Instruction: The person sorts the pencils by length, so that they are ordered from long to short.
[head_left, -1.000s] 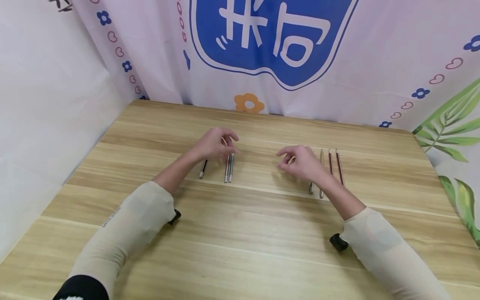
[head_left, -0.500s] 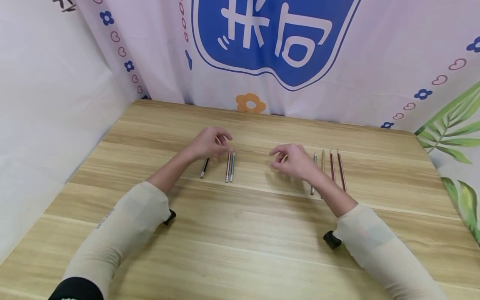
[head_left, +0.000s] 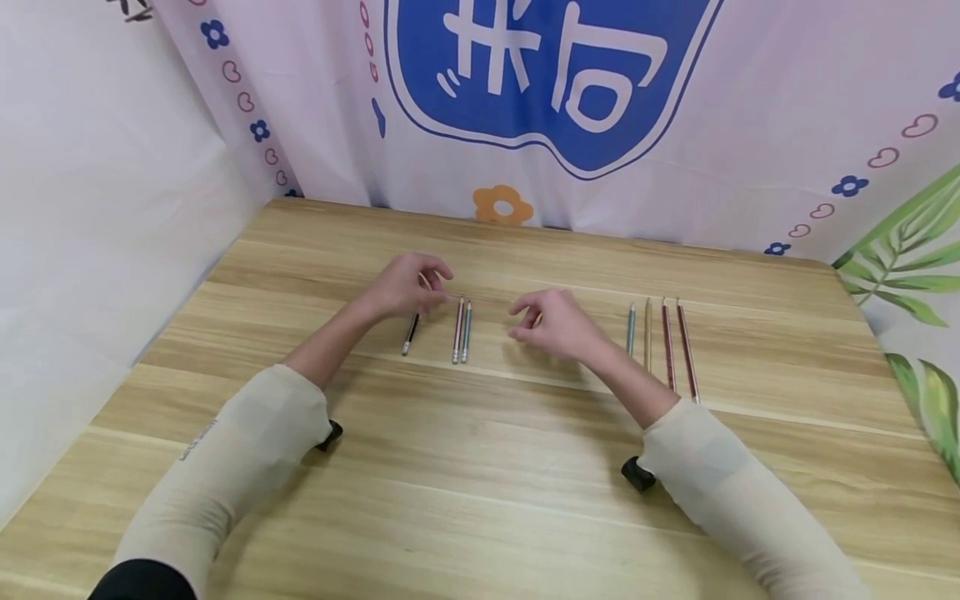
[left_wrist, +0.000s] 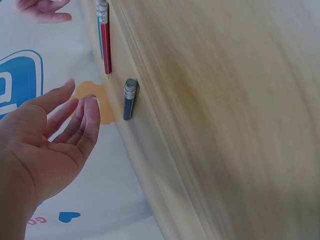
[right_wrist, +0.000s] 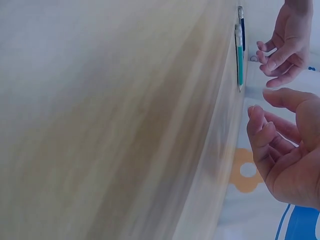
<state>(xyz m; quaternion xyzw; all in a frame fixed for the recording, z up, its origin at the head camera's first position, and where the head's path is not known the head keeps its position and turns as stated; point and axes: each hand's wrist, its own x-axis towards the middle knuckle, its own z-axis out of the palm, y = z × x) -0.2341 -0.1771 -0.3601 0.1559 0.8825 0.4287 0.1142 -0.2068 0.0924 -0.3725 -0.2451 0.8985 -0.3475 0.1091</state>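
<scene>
My left hand (head_left: 411, 285) hovers over the black pencil (head_left: 410, 336), hiding its far part in the head view. Its fingers are loosely bent and hold nothing. Just right of it, a red pencil (head_left: 457, 332) and a blue pencil (head_left: 467, 333) lie close together, eraser ends toward me. Farther right, my right hand (head_left: 557, 323) is above the table, fingers relaxed and nothing between them. Beyond its wrist lie a teal pencil (head_left: 631, 328), a gold pencil (head_left: 648, 333) and two dark red pencils (head_left: 668, 343), partly behind the forearm.
The wooden table (head_left: 480, 467) reaches back to a printed cloth (head_left: 322, 125) with a blue emblem. A white sheet (head_left: 97, 208) hangs along the left side. Black wrist-camera pieces (head_left: 638, 473) show under the sleeves.
My right hand has moved left, away from the right-hand row and toward the red and blue pencils. My left hand has drifted slightly left, showing more of that pair. The pencils lie still.
</scene>
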